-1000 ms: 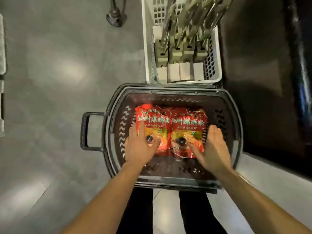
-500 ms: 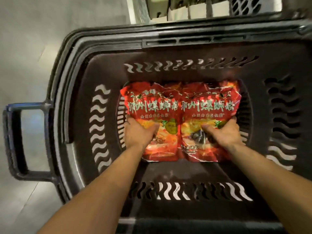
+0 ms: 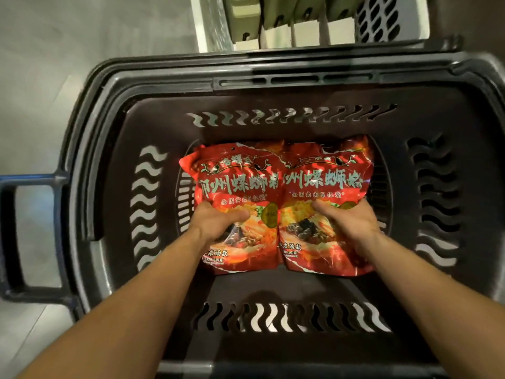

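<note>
Grip check: left hand [image 3: 218,221] is clamped on left pack [image 3: 240,184], thumb across the front, fingers tucked behind the outer edge; right hand [image 3: 348,224] is clamped on right pack [image 3: 325,181], mirrored. Packs are side by side with inner edges touching, mid-basket [image 3: 90,149], over its bottom; cannot tell whether their lower edges rest on the bottom or hang just clear.

Progress, my read: this is a lift-out; grasp on both packs is done; the lift itself has hardly begun. Left to do: raise both clear of the rim and carry them off. Nothing else visible in the basket. Beyond the far rim is a white crate [image 3: 210,28], just beside the basket; contact not resolvable.

Versus 1 s ago: hands lay flat on the pack fronts with fingers spread; now they are curled and gripping. View has dropped much closer; basket fills the picture and only the crate's near end shows. Versus 0.5 s ago: same grip, same spots on the packs; top edges may be tipped up slightly, not sure. Basket and crate keep the same relation.
</note>
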### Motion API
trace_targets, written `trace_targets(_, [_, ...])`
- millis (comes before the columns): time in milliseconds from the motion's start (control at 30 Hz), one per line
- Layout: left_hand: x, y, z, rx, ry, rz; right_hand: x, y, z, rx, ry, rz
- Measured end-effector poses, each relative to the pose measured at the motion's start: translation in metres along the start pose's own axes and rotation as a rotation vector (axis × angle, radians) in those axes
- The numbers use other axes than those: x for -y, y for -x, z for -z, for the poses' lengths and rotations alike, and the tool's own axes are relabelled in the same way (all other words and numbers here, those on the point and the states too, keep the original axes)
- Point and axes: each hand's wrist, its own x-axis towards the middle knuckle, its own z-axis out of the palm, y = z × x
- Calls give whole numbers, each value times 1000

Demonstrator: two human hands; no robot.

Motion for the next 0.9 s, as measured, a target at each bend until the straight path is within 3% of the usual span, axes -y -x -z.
trace_targets(67, [-5,13,2,54,27,-12,9,7,6,113,-54,-5])
trace_targets(267, [-28,87,22,52,49,-80,31,66,28,55,-96,64])
trace_targets(467, [-75,210,72,17,43,-182,94,176,89,156,-122,166])
trace_targets(667, [-150,377,133,-110,193,-313,200,316,147,157,-111,439])
trace_targets(900, [-241,575,195,-217,288,-616,329,498,227,131,-172,781])
